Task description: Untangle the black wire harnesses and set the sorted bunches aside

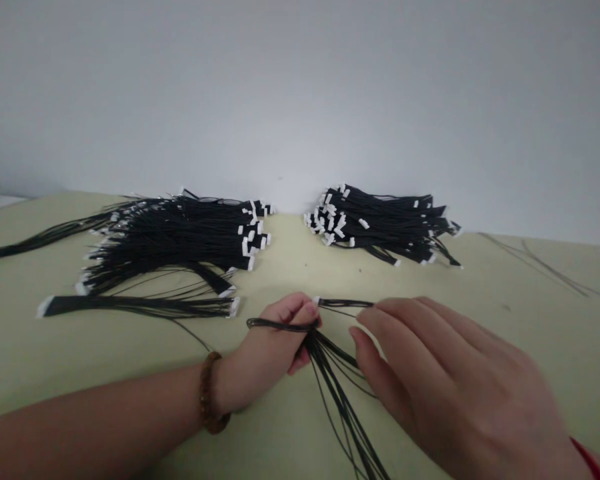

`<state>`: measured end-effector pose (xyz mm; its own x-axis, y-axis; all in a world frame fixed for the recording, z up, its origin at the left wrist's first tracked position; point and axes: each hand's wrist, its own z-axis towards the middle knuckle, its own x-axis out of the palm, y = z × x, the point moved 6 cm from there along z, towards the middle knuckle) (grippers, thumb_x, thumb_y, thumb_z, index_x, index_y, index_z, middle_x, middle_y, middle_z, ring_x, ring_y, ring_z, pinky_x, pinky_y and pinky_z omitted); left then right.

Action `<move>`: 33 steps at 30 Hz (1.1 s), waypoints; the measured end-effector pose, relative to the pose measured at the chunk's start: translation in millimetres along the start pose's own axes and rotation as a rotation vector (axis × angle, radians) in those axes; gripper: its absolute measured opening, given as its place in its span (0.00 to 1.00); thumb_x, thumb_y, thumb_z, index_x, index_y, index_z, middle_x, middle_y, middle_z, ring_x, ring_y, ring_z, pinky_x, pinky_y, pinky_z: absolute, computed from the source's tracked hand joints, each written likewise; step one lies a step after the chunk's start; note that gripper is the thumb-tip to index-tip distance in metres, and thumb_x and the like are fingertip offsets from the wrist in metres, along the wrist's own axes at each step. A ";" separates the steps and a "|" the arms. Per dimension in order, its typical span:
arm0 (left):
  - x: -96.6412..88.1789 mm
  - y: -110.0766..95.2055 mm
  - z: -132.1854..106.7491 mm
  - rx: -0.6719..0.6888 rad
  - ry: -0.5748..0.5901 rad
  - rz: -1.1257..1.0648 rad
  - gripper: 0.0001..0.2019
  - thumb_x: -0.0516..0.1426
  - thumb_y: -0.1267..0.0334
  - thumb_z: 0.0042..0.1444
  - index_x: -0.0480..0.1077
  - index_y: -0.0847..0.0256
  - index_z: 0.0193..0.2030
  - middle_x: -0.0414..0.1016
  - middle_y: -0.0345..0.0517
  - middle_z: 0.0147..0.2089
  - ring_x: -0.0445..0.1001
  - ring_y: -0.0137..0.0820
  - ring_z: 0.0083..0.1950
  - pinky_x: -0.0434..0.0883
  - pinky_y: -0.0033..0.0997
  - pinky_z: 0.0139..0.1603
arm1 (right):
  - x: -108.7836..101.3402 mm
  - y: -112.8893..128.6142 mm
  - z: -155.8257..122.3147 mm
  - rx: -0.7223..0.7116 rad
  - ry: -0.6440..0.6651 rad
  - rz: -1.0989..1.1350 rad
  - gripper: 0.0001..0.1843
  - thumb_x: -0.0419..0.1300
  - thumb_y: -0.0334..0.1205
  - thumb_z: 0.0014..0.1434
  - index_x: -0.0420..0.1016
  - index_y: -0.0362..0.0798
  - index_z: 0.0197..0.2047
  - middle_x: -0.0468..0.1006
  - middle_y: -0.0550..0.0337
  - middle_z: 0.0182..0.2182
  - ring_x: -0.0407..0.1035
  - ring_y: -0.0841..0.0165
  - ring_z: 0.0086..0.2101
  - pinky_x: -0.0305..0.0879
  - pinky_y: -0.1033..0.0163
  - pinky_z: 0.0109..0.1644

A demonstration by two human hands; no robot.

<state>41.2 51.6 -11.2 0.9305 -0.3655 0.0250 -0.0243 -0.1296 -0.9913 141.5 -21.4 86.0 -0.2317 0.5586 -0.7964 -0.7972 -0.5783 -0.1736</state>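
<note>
My left hand (270,353) is closed around a bundle of thin black wires (337,393), folded into a loop at the fist, with a white connector end sticking out past the thumb. A beaded wooden bracelet (209,393) sits on that wrist. My right hand (445,380) hovers just right of the bundle, fingers stretched and slightly spread, fingertips touching or nearly touching the wires and the short end near the connector. The loose wire tails run down toward the bottom edge.
On the pale green table (530,313), a large pile of black wire harnesses with white connectors (180,240) lies at back left, a smaller folded pile (380,223) at back centre-right. One harness (140,305) lies alone in front. A white wall stands behind.
</note>
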 end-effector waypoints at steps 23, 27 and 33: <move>0.8 0.2 1.5 -0.076 -0.036 0.031 0.14 0.49 0.53 0.54 0.57 0.61 0.25 0.54 0.31 0.18 0.53 0.16 0.13 0.49 0.15 0.11 | 39.2 -54.3 1.9 0.506 0.505 1.648 0.06 0.53 0.32 0.56 0.71 0.44 0.34 0.68 0.62 0.24 0.62 0.77 0.24 0.59 0.71 0.27; 1.4 -0.6 -0.1 -0.085 -0.018 0.036 0.14 0.48 0.54 0.55 0.56 0.61 0.26 0.52 0.30 0.17 0.50 0.15 0.12 0.46 0.15 0.10 | 11.1 -81.3 13.0 0.330 0.024 1.323 0.08 0.54 0.38 0.58 0.74 0.50 0.33 0.67 0.62 0.28 0.62 0.74 0.32 0.61 0.65 0.36; 1.8 2.3 -1.2 -0.064 -0.002 0.014 0.15 0.49 0.52 0.55 0.57 0.61 0.26 0.54 0.31 0.18 0.52 0.15 0.13 0.48 0.14 0.11 | -1.4 -73.3 11.6 0.651 -0.068 1.351 0.18 0.36 0.40 0.64 0.64 0.51 0.44 0.64 0.66 0.20 0.60 0.77 0.19 0.52 0.73 0.17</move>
<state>42.3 49.5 -13.2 0.9306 -0.3658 0.0103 -0.0610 -0.1828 -0.9813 193.8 27.1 106.6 -0.9855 -0.1291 -0.1105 -0.0644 -0.3179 0.9459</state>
